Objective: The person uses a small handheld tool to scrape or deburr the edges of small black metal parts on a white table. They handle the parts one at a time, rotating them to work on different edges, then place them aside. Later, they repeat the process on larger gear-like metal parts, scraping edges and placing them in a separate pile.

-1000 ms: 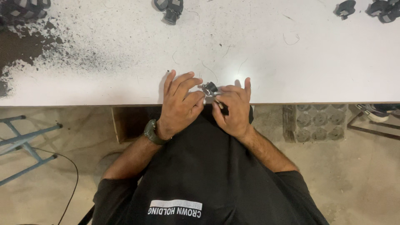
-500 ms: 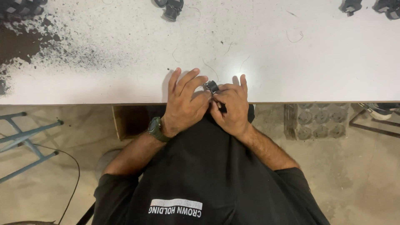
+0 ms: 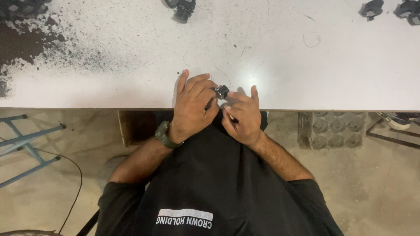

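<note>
Both my hands meet at the near edge of a white table [image 3: 306,74]. My left hand [image 3: 191,107], with a dark green watch [image 3: 162,134] on its wrist, lies with its fingers curled over a small black and silver part [image 3: 222,91]. My right hand [image 3: 243,117] pinches the same part from the right, thumb and fingers closed and index finger stretched out. A thin dark piece shows under the right thumb; I cannot tell what it is. My black shirt fills the lower middle of the view.
Black powder stains [image 3: 26,43] cover the table's far left. Several small black parts lie along the far edge, one at top middle [image 3: 181,8] and others at top right [image 3: 372,8]. A blue metal frame [image 3: 26,144] stands on the floor at left, a grey moulded block [image 3: 334,131] at right.
My left fingers have curled in tighter over the small part, and both hands have shifted slightly on the table edge.
</note>
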A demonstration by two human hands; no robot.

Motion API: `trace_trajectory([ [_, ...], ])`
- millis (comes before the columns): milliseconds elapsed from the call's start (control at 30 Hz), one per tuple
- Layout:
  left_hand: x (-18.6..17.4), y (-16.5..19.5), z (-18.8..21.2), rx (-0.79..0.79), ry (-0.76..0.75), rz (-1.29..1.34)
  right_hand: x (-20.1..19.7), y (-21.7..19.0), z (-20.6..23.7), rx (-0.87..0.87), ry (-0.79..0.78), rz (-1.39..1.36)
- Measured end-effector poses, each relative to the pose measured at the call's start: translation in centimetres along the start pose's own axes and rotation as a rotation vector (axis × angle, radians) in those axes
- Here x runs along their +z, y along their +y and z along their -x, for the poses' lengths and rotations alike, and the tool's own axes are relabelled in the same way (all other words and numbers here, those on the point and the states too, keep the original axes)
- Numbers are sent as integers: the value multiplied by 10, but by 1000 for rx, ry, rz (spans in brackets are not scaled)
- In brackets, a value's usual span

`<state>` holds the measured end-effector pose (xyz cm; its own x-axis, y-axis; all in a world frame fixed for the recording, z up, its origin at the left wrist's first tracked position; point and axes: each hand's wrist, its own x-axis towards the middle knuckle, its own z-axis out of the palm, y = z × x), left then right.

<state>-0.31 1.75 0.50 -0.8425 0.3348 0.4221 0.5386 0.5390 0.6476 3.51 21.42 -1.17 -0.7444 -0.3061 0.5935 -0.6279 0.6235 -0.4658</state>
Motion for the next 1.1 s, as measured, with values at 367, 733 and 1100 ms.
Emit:
trace_trajectory([
  [367,-2,-5,1,-32,-45,68,5,-6,-6,51,-28,55],
  [733,-15,-5,-2,-107,-20,147,-20,-1,-19,93,34,16],
  [1100,-30,-3,-21,24,-66,54,-17,-3,-39,186,-197,198],
])
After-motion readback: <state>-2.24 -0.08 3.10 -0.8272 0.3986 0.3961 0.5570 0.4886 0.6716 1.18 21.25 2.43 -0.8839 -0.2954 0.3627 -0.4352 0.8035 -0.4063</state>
